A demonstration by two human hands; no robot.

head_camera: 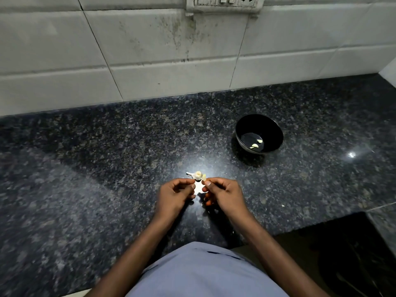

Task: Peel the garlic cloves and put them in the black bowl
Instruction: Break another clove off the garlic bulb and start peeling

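Observation:
A black bowl (259, 133) stands on the dark granite counter (107, 157) at the right, with two peeled garlic cloves (256, 143) lying in its bottom. A partly stripped garlic bulb (196, 175) lies on the counter just beyond my fingertips. My right hand (222, 195) pinches a small pale garlic clove (204, 177) between thumb and forefinger. My left hand (175, 195) pinches a white piece of garlic skin (198, 186) that hangs between the two hands. Both hands are held close together above the counter.
A white tiled wall (171, 50) with a socket panel (225, 2) rises behind the counter. The counter's front edge steps back at the lower right, where a dark floor area (342, 254) shows. Small skin scraps (282, 205) lie on the granite.

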